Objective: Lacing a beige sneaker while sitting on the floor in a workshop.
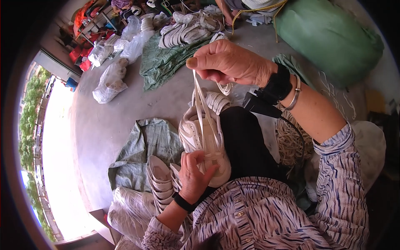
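A pale beige sneaker [192, 130] rests on my lap, its toe toward me. My left hand [195, 170] grips the sneaker near its toe, thumb on the upper and fingers at the side. Above the shoe, my right hand [229, 62] is closed in a pinch on a white shoelace [199, 93]. The lace runs down in taut strands from the fingers to the sneaker's eyelets. Beyond the sneaker's heel, another pale shoe [217, 101] shows in part.
Nested pale shoes [160, 177] stand at my left beside a grey-green sheet [146, 141] and plastic-wrapped bundles [131, 208]. A heap of loose laces [291, 139] lies at my right. Farther off are piled shoes [189, 31], a plastic bag [111, 81] and a big green sack [329, 37].
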The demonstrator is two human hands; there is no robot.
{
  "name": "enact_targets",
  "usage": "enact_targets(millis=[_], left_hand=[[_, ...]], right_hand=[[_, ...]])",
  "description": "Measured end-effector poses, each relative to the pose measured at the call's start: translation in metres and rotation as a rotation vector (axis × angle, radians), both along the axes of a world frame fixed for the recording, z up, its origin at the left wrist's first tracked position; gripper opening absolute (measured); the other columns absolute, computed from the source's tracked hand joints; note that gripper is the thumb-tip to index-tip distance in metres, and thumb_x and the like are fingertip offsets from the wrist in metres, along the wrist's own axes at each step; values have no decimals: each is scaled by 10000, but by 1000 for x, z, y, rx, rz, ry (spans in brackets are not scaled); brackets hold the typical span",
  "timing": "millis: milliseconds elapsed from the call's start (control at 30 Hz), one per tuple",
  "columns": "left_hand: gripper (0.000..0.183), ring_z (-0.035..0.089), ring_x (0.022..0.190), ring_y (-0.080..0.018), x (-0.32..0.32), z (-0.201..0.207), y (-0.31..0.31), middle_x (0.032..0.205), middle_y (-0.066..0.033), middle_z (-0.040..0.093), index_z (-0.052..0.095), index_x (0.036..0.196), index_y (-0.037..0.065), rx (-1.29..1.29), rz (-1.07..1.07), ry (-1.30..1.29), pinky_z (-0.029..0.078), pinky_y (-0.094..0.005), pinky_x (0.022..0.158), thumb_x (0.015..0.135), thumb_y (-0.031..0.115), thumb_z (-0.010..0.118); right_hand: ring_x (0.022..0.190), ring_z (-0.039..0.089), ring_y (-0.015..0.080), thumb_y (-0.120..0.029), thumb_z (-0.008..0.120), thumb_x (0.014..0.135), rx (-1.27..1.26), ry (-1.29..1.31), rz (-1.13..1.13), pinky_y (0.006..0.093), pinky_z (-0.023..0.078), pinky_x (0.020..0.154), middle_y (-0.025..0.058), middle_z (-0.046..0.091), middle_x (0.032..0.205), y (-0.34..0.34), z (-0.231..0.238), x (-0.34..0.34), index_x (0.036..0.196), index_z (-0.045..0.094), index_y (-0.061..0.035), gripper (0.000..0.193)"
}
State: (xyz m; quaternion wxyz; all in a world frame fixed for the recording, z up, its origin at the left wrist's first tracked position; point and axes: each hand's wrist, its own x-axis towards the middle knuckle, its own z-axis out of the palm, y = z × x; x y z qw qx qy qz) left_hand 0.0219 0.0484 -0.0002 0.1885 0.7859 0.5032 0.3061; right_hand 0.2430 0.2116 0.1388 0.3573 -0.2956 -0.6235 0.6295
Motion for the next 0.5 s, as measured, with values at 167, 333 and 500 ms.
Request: enact_targets(millis=[167, 333, 500], left_hand=[[205, 554, 691, -121, -19, 9, 25, 853, -69, 557, 585, 1047, 33, -293, 57, -486, 472, -228, 629, 848, 74, 611], [118, 596, 654, -135, 0, 41, 52, 769, -32, 613, 657, 923, 22, -393, -202, -56, 472, -262, 603, 821, 64, 615], [175, 605, 652, -287, 15, 34, 44, 679, -94, 589, 590, 734, 60, -129, -273, 239, 465, -395, 576, 775, 226, 630]], right_hand=[[527, 436, 53, -153, 667, 816, 602, -390, 127, 237, 336, 480, -22, 468, 581, -45, 52, -7, 700, 560, -37, 195], [554, 495, 227, -76, 672, 741, 1039, -386, -14, 333, 381, 508, 64, 467, 620, -70, 49, -1, 704, 514, -38, 167], [582, 519, 254, -92, 683, 741, 1115, -477, -14, 346, 388, 495, 48, 495, 670, -100, 51, 6, 742, 526, -53, 162]])
